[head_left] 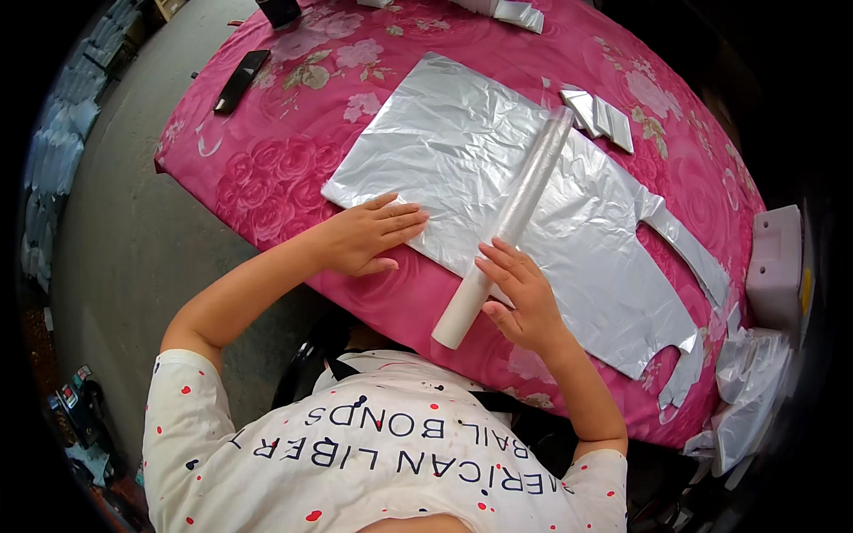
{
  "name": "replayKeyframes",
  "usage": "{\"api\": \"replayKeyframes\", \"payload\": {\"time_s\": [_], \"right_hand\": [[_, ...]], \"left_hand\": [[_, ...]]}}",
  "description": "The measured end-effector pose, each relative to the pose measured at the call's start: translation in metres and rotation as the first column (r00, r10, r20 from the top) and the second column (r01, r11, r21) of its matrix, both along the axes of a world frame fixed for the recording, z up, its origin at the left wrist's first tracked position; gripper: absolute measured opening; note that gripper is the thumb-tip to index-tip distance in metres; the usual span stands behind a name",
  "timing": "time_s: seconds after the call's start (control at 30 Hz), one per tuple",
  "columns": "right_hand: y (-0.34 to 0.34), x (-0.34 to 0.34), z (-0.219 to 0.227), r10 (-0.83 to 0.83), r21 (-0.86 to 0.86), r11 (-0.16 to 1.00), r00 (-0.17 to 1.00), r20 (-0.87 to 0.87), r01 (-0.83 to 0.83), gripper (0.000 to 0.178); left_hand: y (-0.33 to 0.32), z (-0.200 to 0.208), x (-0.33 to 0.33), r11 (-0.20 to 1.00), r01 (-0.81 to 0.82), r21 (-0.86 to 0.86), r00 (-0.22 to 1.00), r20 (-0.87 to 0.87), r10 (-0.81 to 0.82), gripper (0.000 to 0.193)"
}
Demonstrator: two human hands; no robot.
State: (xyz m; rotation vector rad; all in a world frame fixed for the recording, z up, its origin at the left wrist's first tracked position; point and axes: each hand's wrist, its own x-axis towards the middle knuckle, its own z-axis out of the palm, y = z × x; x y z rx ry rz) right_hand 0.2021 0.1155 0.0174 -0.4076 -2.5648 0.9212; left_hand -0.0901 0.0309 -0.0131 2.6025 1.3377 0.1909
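A flat stack of silver plastic carrier bags [444, 115] lies slantwise on the table, its handle loops pointing to the right. Across it rests a long roll [530, 178] of clear film, whose pale near end sticks out past the stack's front edge. My left hand [373, 235] lies flat near the stack's front left edge, fingers stretched out over the silver plastic. With fingers spread and not wrapped round, my right hand [518, 293] touches the roll near its near end.
A pink flowered cloth [293, 169] covers the table. Around the stack are a black phone [241, 82], a dark cup [280, 11] and small folded silver-white packets [600, 118]. At the right edge stand a pale plastic box [775, 266] and clear bags [751, 391]. Bundles [58, 160] line the floor leftward.
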Motion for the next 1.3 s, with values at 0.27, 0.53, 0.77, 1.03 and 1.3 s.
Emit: {"api": "replayKeyframes", "payload": {"time_s": [0.27,0.53,0.77,1.03,1.3], "right_hand": [[0.018,-0.014,-0.023,-0.069,0.252,0.968,0.983,0.169,0.025,0.055],[0.030,-0.162,-0.031,0.170,0.388,0.901,0.981,0.098,-0.194,0.050],[0.016,-0.273,-0.038,-0.174,0.321,0.924,0.975,-0.135,0.209,0.048],[0.001,-0.222,-0.043,-0.744,-0.536,0.637,0.626,-0.236,0.554,0.078],[0.020,-0.150,0.051,-0.474,-0.935,0.122,0.808,-0.350,-0.333,0.063]], "left_hand": [[-0.020,0.007,-0.023,0.975,-0.218,0.055,0.934,0.301,0.192,0.053],[-0.073,0.006,-0.005,0.740,-0.628,-0.242,0.411,0.704,0.579,0.045],[-0.060,0.008,0.025,0.405,-0.899,-0.165,0.359,0.251,0.899,0.074],[-0.064,0.019,0.022,0.360,-0.471,-0.805,-0.061,0.436,0.898,0.065],[-0.051,0.051,0.051,0.539,0.631,-0.558,-0.326,0.440,0.837,0.064]]}}
